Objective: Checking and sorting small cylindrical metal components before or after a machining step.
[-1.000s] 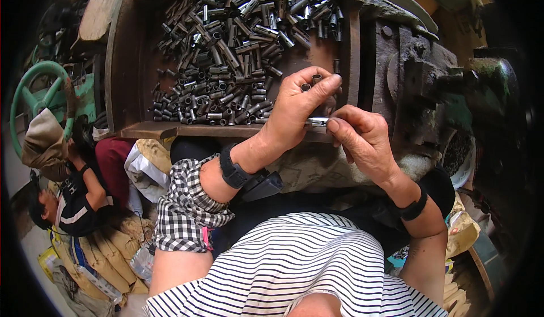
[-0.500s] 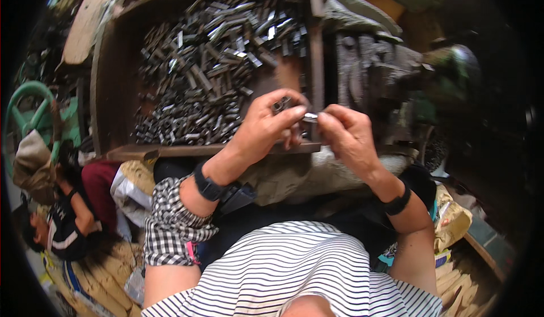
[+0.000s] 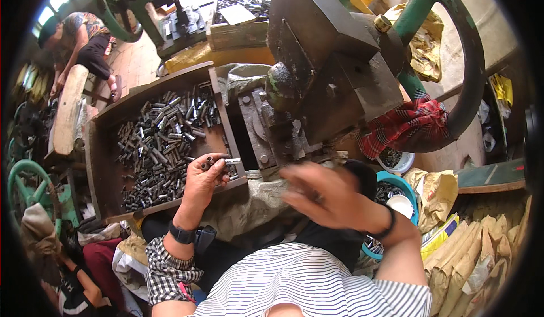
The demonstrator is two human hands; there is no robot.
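Note:
My left hand [image 3: 204,176] is closed on several small metal tubes above the near right corner of a wooden tray [image 3: 107,147]. One shiny tube [image 3: 233,161] juts out past its thumb and fingertips toward the right. Inside the tray lies a heap of short metal tubes [image 3: 161,127]. To the right, in front of the dark metal machine [image 3: 326,73], hovers my right hand [image 3: 326,195], apart from the left. Motion smears its fingers, and whether anything is in them does not show. A metal bed with bolts [image 3: 262,147] sits just beyond it.
A green handwheel [image 3: 470,39] with a red plaid cloth [image 3: 402,125] tied on stands at the right. Below it are a teal basin [image 3: 412,192] of metal pieces and brown paper sacks [image 3: 476,254]. One co-worker [image 3: 88,39] sits at far left; another person [image 3: 79,283] is at lower left.
My hands were together at a shiny piece; now my right hand has pulled away to the right. The view has shifted, bringing the machine and handwheel into sight.

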